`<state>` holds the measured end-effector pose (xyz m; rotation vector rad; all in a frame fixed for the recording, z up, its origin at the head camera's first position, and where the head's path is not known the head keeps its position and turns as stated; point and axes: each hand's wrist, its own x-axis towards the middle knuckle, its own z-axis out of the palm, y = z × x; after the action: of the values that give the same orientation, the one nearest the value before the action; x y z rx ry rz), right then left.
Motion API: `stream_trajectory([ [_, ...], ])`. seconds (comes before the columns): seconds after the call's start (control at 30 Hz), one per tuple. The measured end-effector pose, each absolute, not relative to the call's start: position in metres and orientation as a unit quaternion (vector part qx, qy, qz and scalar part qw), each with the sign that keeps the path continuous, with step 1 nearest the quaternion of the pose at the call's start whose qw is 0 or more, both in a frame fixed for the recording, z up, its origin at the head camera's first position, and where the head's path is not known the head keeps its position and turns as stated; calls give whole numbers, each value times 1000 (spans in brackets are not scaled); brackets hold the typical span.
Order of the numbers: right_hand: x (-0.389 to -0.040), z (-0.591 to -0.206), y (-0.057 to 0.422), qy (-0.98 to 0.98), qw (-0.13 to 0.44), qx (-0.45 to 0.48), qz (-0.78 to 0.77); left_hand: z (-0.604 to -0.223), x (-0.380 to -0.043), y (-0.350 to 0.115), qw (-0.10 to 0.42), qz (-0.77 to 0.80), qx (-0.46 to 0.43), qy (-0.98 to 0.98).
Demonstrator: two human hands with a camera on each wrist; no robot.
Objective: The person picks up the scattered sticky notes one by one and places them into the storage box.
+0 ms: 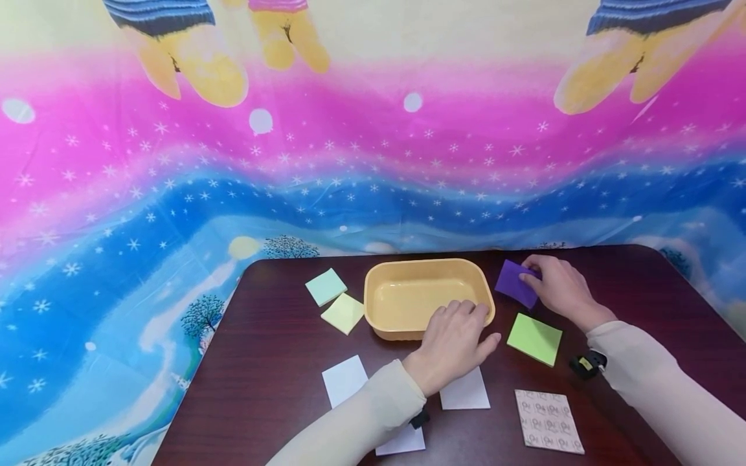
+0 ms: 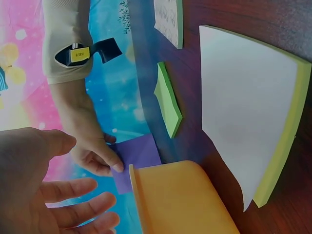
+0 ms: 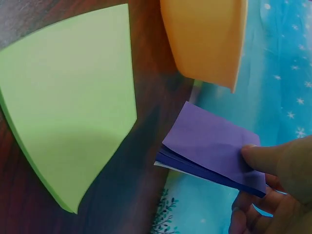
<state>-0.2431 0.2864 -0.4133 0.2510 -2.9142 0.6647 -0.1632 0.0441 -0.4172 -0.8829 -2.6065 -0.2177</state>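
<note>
Head: relaxed left hand [image 1: 451,340] hides corner of tub [image 1: 402,301]; right hand [image 1: 562,288] pinches purple pad [image 1: 513,285] near green pad [image 1: 535,339], its layers right-wrist only.

Tub [image 1: 416,299] on table [image 1: 250,369], between notepads [image 1: 534,339]

snowflake backdrop [image 1: 361,155] behind a dark, seemingly wooden table [image 1: 262,356]

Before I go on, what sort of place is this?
Probably a staged tabletop recording spot: a snowflake-patterned backdrop behind a dark table, with a yellow tub and sticky-note pads.
</note>
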Motion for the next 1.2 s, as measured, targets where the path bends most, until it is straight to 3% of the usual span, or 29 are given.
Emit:
stream_trajectory([
  [0.57, -235, -391, 278, -964, 116, 104, 215, -414, -171, 42, 178, -84, -291, -936],
  [1.2, -223, -372, 268, -964, 121, 108, 211, -414, -174, 37, 173, -80, -283, -940],
])
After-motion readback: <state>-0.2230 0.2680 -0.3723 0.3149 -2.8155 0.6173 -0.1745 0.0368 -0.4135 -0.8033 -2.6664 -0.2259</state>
